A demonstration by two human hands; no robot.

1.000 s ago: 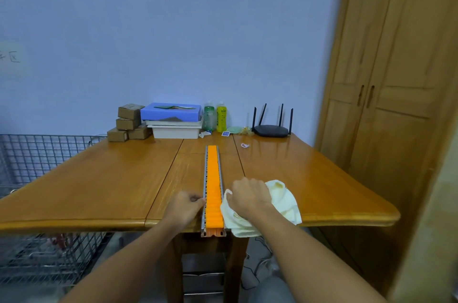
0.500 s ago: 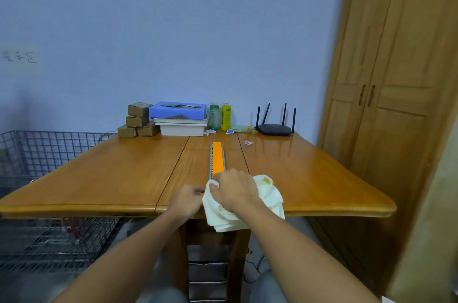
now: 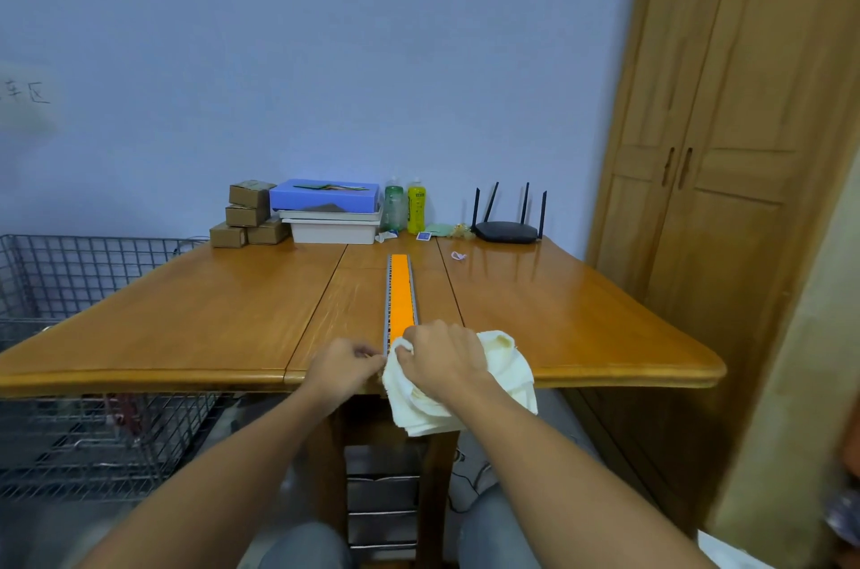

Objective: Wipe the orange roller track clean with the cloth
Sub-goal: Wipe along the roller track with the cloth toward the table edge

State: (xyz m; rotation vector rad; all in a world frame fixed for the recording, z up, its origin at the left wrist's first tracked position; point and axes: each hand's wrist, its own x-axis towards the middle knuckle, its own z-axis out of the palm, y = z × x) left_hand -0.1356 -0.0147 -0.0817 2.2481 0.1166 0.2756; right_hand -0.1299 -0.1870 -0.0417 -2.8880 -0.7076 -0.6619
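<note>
An orange roller track (image 3: 401,296) in a grey metal frame runs down the middle of the wooden table (image 3: 186,317), from the far part to the near edge. My right hand (image 3: 442,357) grips a bunched cream cloth (image 3: 505,371) and presses it on the near end of the track, which the cloth hides. The cloth hangs over the table's front edge. My left hand (image 3: 346,366) holds the track's grey left rail with curled fingers, right beside the cloth.
At the back of the table stand small cardboard boxes (image 3: 249,212), a blue lid on white trays (image 3: 328,210), two bottles (image 3: 415,205) and a black router (image 3: 506,230). A wire cage (image 3: 70,271) is on the left, a wooden wardrobe (image 3: 726,196) on the right.
My right hand has carried the cloth from the track's right side onto its near end, covering it. The left hand has stayed on the rail. The view has shifted a little.
</note>
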